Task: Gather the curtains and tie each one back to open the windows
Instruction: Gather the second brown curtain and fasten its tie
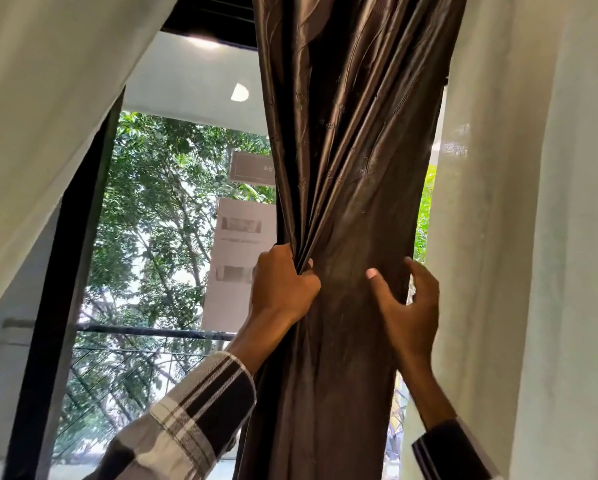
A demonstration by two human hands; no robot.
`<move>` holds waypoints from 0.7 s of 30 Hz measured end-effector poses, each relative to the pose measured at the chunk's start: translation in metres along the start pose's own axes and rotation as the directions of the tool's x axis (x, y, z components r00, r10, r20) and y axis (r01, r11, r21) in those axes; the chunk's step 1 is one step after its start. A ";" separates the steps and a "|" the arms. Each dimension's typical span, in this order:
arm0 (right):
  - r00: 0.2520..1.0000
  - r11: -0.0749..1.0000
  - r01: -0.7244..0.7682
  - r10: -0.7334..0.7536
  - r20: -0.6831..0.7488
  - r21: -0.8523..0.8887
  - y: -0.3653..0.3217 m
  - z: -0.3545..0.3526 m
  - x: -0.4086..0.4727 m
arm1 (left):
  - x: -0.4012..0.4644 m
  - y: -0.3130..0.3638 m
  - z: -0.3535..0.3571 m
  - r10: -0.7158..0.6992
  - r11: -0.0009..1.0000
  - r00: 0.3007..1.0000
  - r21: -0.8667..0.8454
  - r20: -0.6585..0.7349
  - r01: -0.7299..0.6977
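Two hands on the brown curtain (346, 202): left hand (283, 282) grips bunched folds, right hand (408, 299) fingers spread wide round its right edge; white sheers (533, 237) flank it, window (159, 220) left.

Both arms reach upward. The left hand (283, 285) is a closed fist, fingers curled tight. The right hand (406, 299) is spread, thumb and fingers apart.
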State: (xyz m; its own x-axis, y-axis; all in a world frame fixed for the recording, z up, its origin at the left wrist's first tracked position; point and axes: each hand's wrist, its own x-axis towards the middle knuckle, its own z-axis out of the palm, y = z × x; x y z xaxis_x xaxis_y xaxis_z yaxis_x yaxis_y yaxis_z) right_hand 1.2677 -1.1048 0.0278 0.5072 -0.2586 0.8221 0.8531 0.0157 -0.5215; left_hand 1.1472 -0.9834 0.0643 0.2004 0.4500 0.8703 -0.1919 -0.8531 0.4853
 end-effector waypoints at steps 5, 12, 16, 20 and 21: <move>0.839 0.805 -0.494 0.343 0.422 0.328 0.007 0.002 0.031 | 0.001 -0.004 0.003 0.026 1.000 1.000 -0.008 -0.014 -0.026; 0.926 0.983 -0.001 0.071 0.372 -0.186 -0.001 0.018 0.017 | 0.000 -0.011 0.003 0.075 0.995 0.997 0.065 -0.009 -0.074; 0.961 0.994 0.085 -0.065 0.270 -0.064 -0.006 0.023 0.008 | -0.002 -0.016 0.008 0.096 0.989 0.995 0.112 -0.012 -0.094; 0.960 0.959 -0.059 -0.022 0.280 0.277 -0.022 0.022 -0.003 | -0.004 -0.019 0.010 0.119 0.983 0.993 0.144 -0.025 -0.115; 0.963 0.942 -0.050 -0.043 0.266 0.331 -0.026 0.023 -0.007 | -0.004 -0.020 0.011 0.132 0.981 0.991 0.147 -0.025 -0.127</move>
State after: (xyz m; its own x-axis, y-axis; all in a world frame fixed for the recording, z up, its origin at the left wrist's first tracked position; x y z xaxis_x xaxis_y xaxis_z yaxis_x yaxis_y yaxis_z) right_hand 1.2453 -1.0816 0.0410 0.4846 0.0069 0.8747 0.8191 0.3472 -0.4565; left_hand 1.1604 -0.9710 0.0501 0.1494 0.3395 0.9287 -0.0728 -0.9329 0.3528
